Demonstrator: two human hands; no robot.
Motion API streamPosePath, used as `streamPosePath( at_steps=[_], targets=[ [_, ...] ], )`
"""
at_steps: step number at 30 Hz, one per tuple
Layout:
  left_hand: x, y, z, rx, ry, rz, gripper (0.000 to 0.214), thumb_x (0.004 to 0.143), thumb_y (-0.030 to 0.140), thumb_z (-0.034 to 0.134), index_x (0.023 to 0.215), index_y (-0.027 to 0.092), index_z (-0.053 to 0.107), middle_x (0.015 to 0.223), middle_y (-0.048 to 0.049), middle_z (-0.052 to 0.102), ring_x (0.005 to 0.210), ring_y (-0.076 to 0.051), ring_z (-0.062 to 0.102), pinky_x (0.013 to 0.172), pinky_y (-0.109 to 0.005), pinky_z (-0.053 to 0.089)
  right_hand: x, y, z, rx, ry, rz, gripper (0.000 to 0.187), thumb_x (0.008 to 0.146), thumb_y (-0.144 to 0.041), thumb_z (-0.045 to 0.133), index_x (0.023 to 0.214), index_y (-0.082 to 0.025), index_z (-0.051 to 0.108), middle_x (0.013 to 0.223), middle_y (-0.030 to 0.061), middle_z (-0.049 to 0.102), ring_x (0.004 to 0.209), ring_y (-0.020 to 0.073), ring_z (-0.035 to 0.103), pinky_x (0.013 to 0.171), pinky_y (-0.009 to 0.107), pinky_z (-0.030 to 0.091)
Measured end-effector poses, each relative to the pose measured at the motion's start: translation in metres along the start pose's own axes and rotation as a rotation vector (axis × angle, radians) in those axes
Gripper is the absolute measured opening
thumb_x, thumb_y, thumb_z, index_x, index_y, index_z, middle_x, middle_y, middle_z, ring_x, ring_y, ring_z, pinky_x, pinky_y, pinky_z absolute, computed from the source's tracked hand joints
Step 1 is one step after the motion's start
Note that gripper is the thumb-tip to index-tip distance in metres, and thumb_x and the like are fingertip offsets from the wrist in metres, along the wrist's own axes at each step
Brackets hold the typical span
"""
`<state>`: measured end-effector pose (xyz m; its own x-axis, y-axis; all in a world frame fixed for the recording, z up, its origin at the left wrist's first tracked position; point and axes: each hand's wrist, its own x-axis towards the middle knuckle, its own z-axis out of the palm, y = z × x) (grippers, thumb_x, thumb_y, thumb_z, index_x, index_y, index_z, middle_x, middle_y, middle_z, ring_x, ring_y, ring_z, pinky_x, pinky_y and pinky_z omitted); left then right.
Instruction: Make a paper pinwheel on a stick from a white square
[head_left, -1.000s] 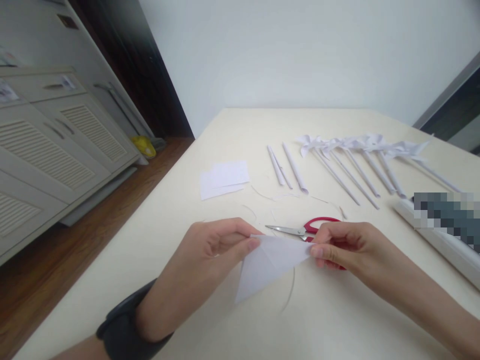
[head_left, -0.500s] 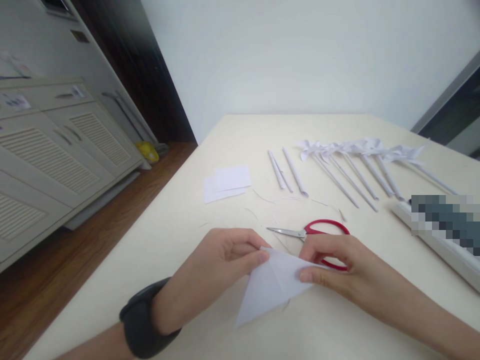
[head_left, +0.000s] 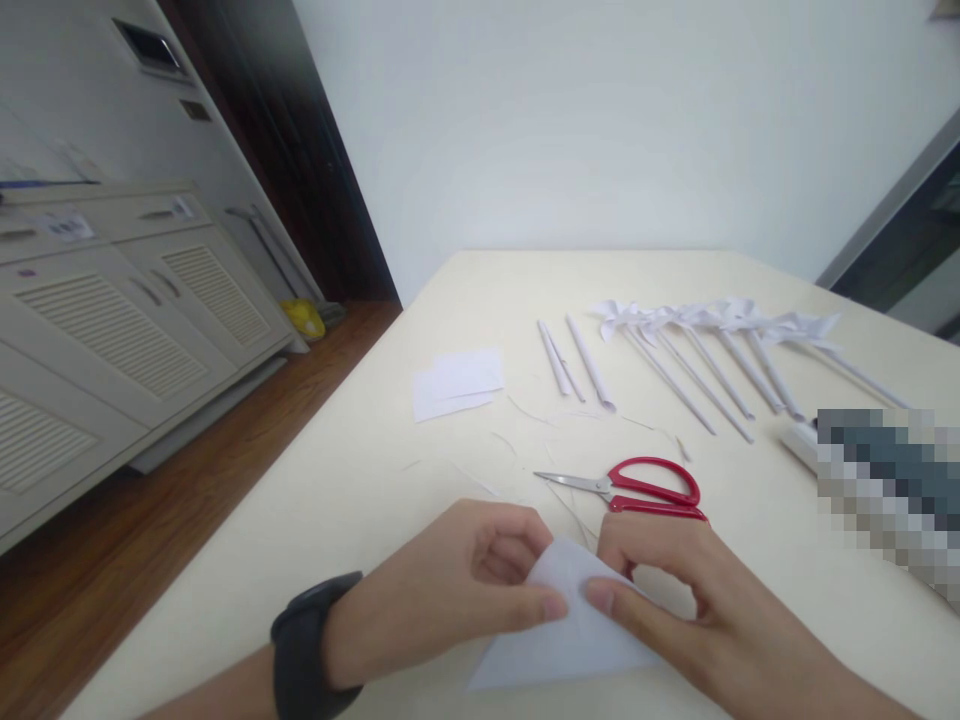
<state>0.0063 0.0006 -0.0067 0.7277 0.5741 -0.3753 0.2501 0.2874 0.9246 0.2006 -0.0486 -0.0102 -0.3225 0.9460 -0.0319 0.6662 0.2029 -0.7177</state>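
Note:
Between my hands is a folded sheet of white paper [head_left: 570, 650], roughly triangular, its wide edge towards me. My left hand [head_left: 487, 580], with a dark band on the wrist, pinches its upper left edge with the thumb on top. My right hand [head_left: 667, 590] grips the upper right edge, thumb on the front face and fingers curled behind. Just beyond my right hand, red-handled scissors [head_left: 622, 485] lie on the table, blades pointing left. Thin strands of thread or paper [head_left: 570, 510] lie near the blades.
Two white paper squares [head_left: 469, 375] overlap at the left on the pale table [head_left: 360, 440]. Rolled paper sticks [head_left: 589, 362] lie at the middle back. Several paper pinwheels on sticks [head_left: 720, 320] are lined up at the right. A pixelated long object [head_left: 885, 470] lies at the right edge.
The paper has come nearer to me and turned, and my thumbs have moved closer together near its top. My right hand has drawn back from over the scissors' handles.

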Motion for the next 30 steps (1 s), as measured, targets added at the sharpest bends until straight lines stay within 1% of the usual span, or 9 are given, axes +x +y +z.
streamPosePath(
  at_steps=[3,7,11,14,17,19,22,26,30],
  targets=[
    [0.001,0.0,0.002,0.014,-0.005,0.003,0.013,0.076,0.026,0.059,0.078,0.013,0.055,0.07,0.001,0.055,0.062,-0.009,0.048,0.056,-0.019,0.034,0.0,-0.001,-0.002,-0.02,0.019,0.043,0.027,0.086,-0.035,0.044,0.063,-0.02,0.043,0.066,-0.002,0.052,0.066,0.015,0.05,0.058,0.026,0.036],
    [-0.001,-0.001,0.007,0.226,0.051,0.048,0.013,0.075,0.023,0.056,0.067,0.014,0.05,0.059,0.0051,0.042,0.054,-0.008,0.035,0.049,-0.019,0.026,-0.002,-0.004,-0.004,0.014,-0.045,0.072,0.03,0.087,-0.041,0.04,0.066,-0.02,0.046,0.067,-0.001,0.053,0.068,0.0159,0.051,0.056,0.025,0.035],
    [-0.002,-0.005,0.011,0.367,0.046,0.083,0.012,0.074,0.021,0.056,0.066,0.015,0.049,0.058,0.0056,0.04,0.054,-0.008,0.034,0.049,-0.02,0.026,-0.001,-0.001,0.0,-0.032,-0.062,0.012,0.031,0.087,-0.031,0.04,0.06,-0.019,0.036,0.061,-0.0027,0.045,0.062,0.0135,0.046,0.057,0.024,0.034],
    [0.0,-0.008,0.01,0.303,0.026,0.098,0.015,0.073,0.023,0.059,0.065,0.015,0.049,0.058,0.0057,0.041,0.054,-0.008,0.036,0.05,-0.019,0.028,0.003,0.003,0.002,-0.053,-0.042,-0.04,0.031,0.086,-0.025,0.041,0.058,-0.019,0.03,0.058,-0.0037,0.041,0.059,0.0119,0.043,0.055,0.024,0.032],
    [0.004,-0.009,0.005,0.113,-0.02,0.066,0.015,0.074,0.026,0.061,0.071,0.014,0.051,0.065,0.0016,0.055,0.06,-0.011,0.052,0.057,-0.021,0.039,0.004,0.004,0.001,-0.043,0.007,-0.067,0.032,0.086,-0.023,0.04,0.057,-0.019,0.026,0.057,-0.004,0.039,0.057,0.0109,0.041,0.053,0.023,0.03],
    [0.005,-0.008,0.0,0.012,-0.047,0.029,0.017,0.073,0.027,0.062,0.073,0.014,0.052,0.072,-0.003,0.063,0.067,-0.015,0.061,0.062,-0.025,0.044,0.003,0.004,-0.002,-0.021,0.044,-0.066,0.033,0.088,-0.024,0.038,0.057,-0.019,0.028,0.056,-0.0038,0.039,0.055,0.0107,0.04,0.051,0.023,0.029],
    [0.005,-0.008,-0.005,-0.021,-0.042,0.007,0.021,0.07,0.03,0.066,0.072,0.014,0.053,0.072,-0.0053,0.066,0.069,-0.017,0.064,0.063,-0.026,0.046,0.0,0.003,-0.006,-0.011,0.073,-0.028,0.034,0.09,-0.03,0.034,0.058,-0.019,0.033,0.057,-0.0031,0.04,0.055,0.0112,0.04,0.049,0.023,0.028],
    [0.004,-0.009,-0.005,-0.012,-0.003,0.013,0.022,0.069,0.032,0.067,0.071,0.014,0.056,0.07,-0.006,0.068,0.067,-0.018,0.066,0.061,-0.026,0.048,0.001,0.003,-0.006,0.002,-0.025,0.004,0.036,0.088,-0.036,0.038,0.057,-0.018,0.04,0.056,-0.0021,0.043,0.055,0.012,0.043,0.048,0.024,0.029],
    [0.004,-0.007,-0.006,-0.043,-0.01,0.006,0.019,0.068,0.029,0.069,0.071,0.013,0.058,0.068,-0.0052,0.069,0.063,-0.016,0.066,0.058,-0.024,0.048,0.003,0.002,-0.004,0.056,-0.101,0.008,0.039,0.089,-0.033,0.036,0.056,-0.017,0.049,0.057,0.0001,0.051,0.056,0.0132,0.048,0.051,0.025,0.033]
  ],
)
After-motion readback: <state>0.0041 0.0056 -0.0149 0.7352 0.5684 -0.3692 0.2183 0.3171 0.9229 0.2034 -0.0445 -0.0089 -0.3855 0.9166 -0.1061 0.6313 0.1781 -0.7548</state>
